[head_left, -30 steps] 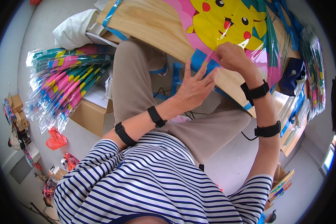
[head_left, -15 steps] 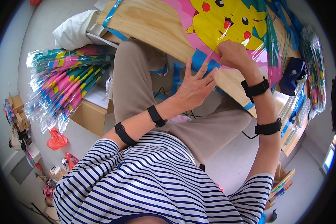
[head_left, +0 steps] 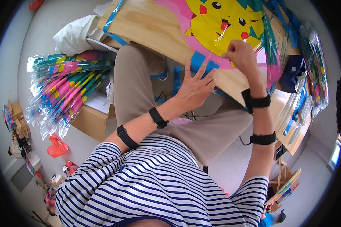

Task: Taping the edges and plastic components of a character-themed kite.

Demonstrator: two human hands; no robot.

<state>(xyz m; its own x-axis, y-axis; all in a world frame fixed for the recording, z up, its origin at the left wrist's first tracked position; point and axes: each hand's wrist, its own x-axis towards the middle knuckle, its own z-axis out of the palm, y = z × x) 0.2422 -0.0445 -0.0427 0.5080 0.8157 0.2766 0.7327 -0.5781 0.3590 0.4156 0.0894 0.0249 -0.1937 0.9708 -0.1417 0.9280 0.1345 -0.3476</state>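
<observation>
A printed plastic sheet (head_left: 216, 28) with a yellow cartoon character on pink and green lies on the wooden table (head_left: 151, 28). Blue tape (head_left: 197, 60) covers the table's near edge below the sheet. My left hand (head_left: 197, 85) rests on this tape with its fingers spread. Over the sheet's lower right part, my right hand (head_left: 241, 55) is closed, thumb and fingertips together. Whatever is between those fingertips is too small to make out. Both of my forearms wear black straps.
Folded printed sheets in clear wrap (head_left: 68, 83) lie on a cardboard box (head_left: 91, 121) at the left. More wrapped sheets (head_left: 316, 70) hang at the right, past a dark blue box (head_left: 291, 75). A white bag (head_left: 74, 34) sits far left; red plastic bags (head_left: 57, 146) lie on the floor.
My right hand has lifted slightly and drawn away from my left hand, its forearm turning more upright. My left hand stays on the blue tape. The whole view has shifted a little.
</observation>
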